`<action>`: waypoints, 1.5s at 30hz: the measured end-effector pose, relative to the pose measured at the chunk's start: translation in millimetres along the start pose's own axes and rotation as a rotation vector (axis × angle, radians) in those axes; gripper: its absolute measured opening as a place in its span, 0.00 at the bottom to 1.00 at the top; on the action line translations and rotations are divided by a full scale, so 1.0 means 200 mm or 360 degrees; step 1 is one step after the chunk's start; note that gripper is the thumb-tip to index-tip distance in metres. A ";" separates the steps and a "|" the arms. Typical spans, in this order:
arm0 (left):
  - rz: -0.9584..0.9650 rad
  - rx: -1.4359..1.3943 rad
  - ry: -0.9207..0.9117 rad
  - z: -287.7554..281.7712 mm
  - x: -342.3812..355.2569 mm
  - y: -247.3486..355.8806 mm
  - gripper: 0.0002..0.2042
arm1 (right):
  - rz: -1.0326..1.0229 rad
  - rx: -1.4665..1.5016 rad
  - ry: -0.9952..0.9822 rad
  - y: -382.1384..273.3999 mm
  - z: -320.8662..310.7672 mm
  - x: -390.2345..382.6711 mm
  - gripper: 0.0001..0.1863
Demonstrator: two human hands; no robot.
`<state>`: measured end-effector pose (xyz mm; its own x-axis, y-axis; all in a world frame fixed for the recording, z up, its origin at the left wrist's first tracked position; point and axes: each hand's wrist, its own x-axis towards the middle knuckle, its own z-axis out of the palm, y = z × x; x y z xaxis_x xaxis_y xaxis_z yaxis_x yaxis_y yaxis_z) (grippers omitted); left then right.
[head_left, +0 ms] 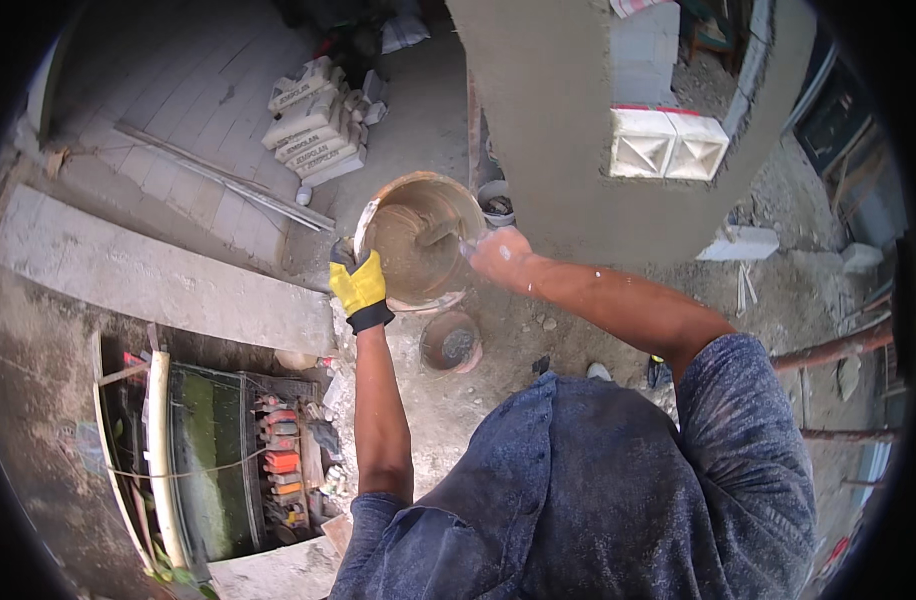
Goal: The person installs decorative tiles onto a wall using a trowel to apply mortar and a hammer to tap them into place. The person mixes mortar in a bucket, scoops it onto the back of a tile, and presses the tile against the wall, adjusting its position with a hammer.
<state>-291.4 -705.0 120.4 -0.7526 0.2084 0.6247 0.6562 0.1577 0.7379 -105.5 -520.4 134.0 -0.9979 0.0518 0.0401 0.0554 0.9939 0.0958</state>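
My left hand (358,285), in a yellow and dark glove, grips the left rim of a large round bucket (393,260) with grey, watery contents. My bare right hand (496,255), spotted with white, is closed on the handle of a trowel-like tool (438,232) at the right rim, its metal end inside the bucket. Just below the bucket stands a smaller bucket (450,343) with something grey in it. Behind the large one, at the right, sits another small pail (498,200) with dark contents.
Stacked pale blocks (308,135) stand behind. A plastered wall (548,170) with white vent blocks (668,142) rises at right. A concrete ledge (158,255) runs along the left, above a dark green tank (203,450) and coloured items. Rubble lies underfoot; poles (838,345) jut from the right.
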 end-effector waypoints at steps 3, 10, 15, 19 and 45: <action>-0.0072 -0.0075 -0.0110 -0.01 0.04 -0.02 0.14 | -0.0036 0.0158 -0.0206 -0.06 -0.05 -0.11 0.28; 0.0165 0.0160 -0.0119 0.15 0.03 0.23 0.12 | 0.0460 0.0086 0.0420 0.03 -0.12 -0.08 0.19; 0.0345 -0.0012 -0.0053 0.25 -0.02 0.31 0.10 | 0.0370 0.0498 -0.0469 0.09 -0.26 -0.04 0.17; 0.0097 -0.0029 -0.0356 0.24 0.00 0.30 0.11 | 0.0625 0.1559 -0.0975 0.40 -0.24 -0.06 0.19; -0.0070 -0.0215 -0.0210 0.30 -0.06 0.23 0.08 | 0.0296 0.0388 -0.0032 0.17 0.01 -0.34 0.28</action>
<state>-249.2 -643.0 131.4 -0.7608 0.3303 0.5586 0.6027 0.0404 0.7970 -35.4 -490.6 133.1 -0.9720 0.2344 0.0146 0.2295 0.9612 -0.1530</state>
